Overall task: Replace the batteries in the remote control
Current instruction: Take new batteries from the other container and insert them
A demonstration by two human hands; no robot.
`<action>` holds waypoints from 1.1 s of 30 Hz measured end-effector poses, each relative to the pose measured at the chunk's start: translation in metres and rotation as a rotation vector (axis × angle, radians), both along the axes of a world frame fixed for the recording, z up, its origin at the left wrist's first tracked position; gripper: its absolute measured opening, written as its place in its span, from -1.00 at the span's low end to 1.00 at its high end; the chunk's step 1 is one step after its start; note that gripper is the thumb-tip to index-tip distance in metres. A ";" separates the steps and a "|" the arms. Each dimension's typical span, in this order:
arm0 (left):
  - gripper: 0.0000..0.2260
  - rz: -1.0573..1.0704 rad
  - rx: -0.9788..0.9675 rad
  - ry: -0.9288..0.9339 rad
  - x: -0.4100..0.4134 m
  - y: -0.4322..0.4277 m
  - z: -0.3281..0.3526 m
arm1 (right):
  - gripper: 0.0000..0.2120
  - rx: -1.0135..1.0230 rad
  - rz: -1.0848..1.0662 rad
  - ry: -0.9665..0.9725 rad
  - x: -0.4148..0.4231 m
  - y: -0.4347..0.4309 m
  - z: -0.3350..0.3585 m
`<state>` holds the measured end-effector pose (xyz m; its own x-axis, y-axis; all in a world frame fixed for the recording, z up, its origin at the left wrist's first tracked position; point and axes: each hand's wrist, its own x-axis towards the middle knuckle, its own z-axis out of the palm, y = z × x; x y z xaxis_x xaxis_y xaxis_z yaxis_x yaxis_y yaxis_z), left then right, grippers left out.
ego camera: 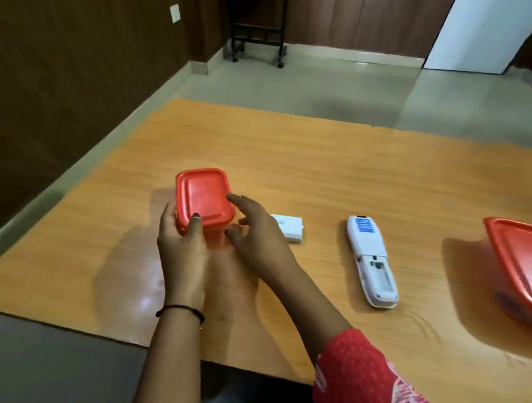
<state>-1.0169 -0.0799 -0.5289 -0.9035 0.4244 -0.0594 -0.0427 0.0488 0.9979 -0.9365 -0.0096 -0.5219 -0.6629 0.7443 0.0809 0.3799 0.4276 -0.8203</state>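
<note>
The white remote (372,262) lies face down on the wooden table (324,161) at about 4 o'clock from the middle, long axis running 11 to 5, battery bay open at the near end. Bare tabletop all around it. Its flat white cover (289,229) sits to the left. Left hand (181,242) grips a small red-lidded box (203,198); right hand (258,229), fingers spread, touches the lid's edge. A bigger red-lidded container (518,269) pokes in at 3 o'clock.
</note>
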 end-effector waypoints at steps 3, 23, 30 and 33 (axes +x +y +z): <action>-0.64 0.030 0.056 -0.103 -0.006 -0.003 -0.002 | -0.39 0.103 0.057 -0.134 -0.027 0.004 -0.003; -0.27 -0.359 0.529 -0.931 0.066 -0.009 0.026 | -0.55 0.417 -0.145 0.231 0.086 -0.044 0.013; -0.25 -0.363 0.473 -0.875 0.095 0.006 0.013 | -0.52 0.607 -0.202 0.122 0.101 -0.038 0.013; -0.25 -0.325 0.439 -0.822 0.100 0.013 0.006 | -0.48 0.664 -0.211 0.108 0.106 -0.036 0.008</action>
